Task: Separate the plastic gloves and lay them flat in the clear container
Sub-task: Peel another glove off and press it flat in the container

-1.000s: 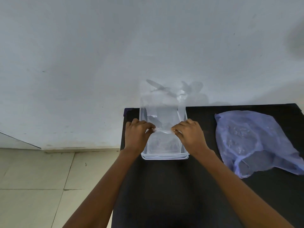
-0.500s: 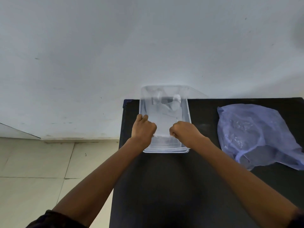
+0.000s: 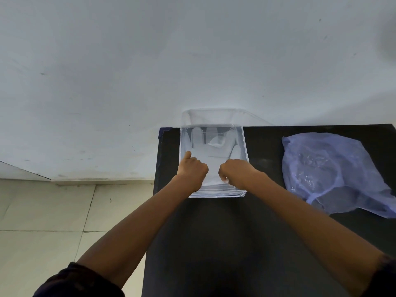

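A clear rectangular container (image 3: 244,144) stands at the far left of the black table. A thin see-through plastic glove (image 3: 211,153) lies spread inside it, fingers pointing at the wall. My left hand (image 3: 192,171) and my right hand (image 3: 236,172) are both inside the container at its near end. Each pinches the glove's cuff edge, with fingers curled. A pale blue plastic bag (image 3: 330,170) holding more gloves lies on the table to the right, away from both hands.
The black table (image 3: 214,243) butts against a white wall (image 3: 192,61); its left edge drops to a tiled floor (image 3: 53,221). The container's far end overhangs toward the wall.
The glove hung in the air above the container a second ago. Both hands lowered it, and it now lies flat inside with its fingers spread toward the wall.
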